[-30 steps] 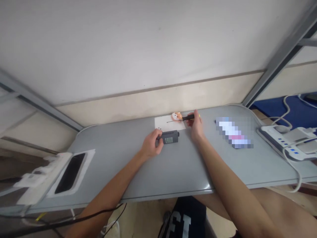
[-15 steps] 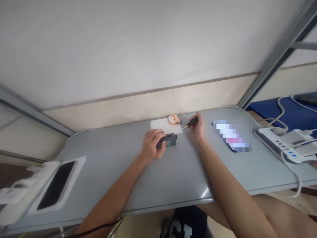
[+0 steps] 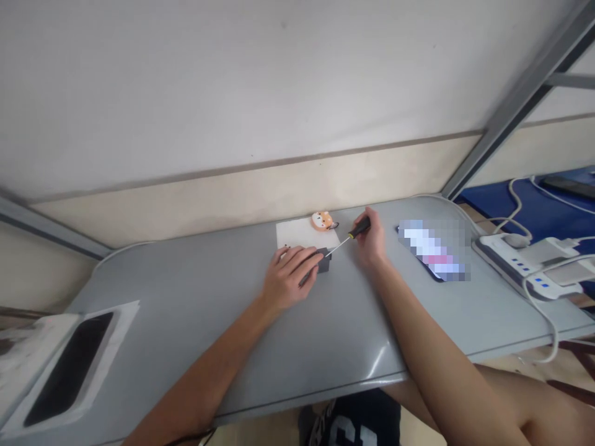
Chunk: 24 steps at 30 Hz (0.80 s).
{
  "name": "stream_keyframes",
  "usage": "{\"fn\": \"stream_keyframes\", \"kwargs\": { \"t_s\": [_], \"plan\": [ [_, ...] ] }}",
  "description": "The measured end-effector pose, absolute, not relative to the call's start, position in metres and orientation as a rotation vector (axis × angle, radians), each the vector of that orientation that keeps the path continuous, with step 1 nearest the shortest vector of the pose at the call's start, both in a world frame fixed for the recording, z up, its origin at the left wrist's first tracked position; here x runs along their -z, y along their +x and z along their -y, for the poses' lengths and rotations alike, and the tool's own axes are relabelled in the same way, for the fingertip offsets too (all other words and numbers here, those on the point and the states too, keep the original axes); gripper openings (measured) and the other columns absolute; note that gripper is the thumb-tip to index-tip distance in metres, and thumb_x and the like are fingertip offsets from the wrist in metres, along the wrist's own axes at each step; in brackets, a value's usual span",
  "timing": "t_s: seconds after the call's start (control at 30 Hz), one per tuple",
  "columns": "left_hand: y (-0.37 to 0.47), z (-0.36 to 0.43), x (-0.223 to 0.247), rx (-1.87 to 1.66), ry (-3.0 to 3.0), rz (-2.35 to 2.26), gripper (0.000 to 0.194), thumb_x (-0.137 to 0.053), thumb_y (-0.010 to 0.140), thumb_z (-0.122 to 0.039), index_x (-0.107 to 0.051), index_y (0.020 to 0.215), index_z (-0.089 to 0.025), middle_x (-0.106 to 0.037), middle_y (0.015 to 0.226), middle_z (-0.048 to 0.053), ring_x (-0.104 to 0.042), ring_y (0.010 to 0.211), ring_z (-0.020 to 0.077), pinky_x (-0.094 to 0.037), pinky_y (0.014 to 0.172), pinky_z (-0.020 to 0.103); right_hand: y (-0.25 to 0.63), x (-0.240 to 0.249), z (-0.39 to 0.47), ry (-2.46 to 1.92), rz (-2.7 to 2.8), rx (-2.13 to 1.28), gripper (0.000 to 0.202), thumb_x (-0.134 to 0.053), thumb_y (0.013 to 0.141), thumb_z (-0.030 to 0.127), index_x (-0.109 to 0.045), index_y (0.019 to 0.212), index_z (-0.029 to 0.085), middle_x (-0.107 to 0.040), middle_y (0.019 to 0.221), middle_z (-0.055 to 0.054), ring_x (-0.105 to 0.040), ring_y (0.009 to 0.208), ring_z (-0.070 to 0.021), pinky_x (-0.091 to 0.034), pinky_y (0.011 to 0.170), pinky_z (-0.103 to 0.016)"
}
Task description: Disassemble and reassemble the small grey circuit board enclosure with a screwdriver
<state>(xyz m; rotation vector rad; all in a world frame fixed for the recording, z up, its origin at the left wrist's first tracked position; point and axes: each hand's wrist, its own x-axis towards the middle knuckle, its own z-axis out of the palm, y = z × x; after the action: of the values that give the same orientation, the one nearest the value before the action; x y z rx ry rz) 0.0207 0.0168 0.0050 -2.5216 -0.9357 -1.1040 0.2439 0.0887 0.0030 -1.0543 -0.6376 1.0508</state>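
Observation:
Near the middle of the grey table, my left hand (image 3: 289, 275) is wrapped over a small dark grey device (image 3: 324, 262), covering most of it; only its right end shows. My right hand (image 3: 370, 240) grips the black and yellow handle of a screwdriver (image 3: 359, 229). The screwdriver's thin shaft slants down to the left, and its tip meets the top of the device's right end. Just behind my left hand lies a white sheet of paper (image 3: 294, 233), with an orange and white animal-faced case (image 3: 321, 221) on its right part.
A phone with a blurred screen (image 3: 432, 251) lies right of my right hand. Further right is a white power strip (image 3: 525, 266) with cables. A dark phone (image 3: 69, 368) rests on white paper at the left. The wall rises behind the table (image 3: 186, 279).
The fingers of my left hand have spread further over the device, hiding more of it. The screwdriver stays in my right hand, its tip now at the device's right end. The view has shifted slightly.

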Motion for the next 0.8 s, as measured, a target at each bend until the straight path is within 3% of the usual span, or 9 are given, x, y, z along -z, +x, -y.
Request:
{"fn": "stream_keyframes", "kwargs": {
  "t_s": [0.8],
  "plan": [
    [0.0227,-0.0122,-0.0065,0.930,-2.612,1.015,0.046,-0.054,0.091,-0.005,-0.062,0.132,-0.025,-0.070,0.127,0.009,-0.063,0.105,0.0261,-0.051,0.092,0.043,0.2480,-0.0017,-0.0906,-1.117,0.588,-0.998,0.043,-0.059,0.085,0.062,-0.054,0.066,0.024,-0.048,0.057,0.003,-0.046,0.052,-0.0124,-0.036,0.052,-0.030]
  ]
}}
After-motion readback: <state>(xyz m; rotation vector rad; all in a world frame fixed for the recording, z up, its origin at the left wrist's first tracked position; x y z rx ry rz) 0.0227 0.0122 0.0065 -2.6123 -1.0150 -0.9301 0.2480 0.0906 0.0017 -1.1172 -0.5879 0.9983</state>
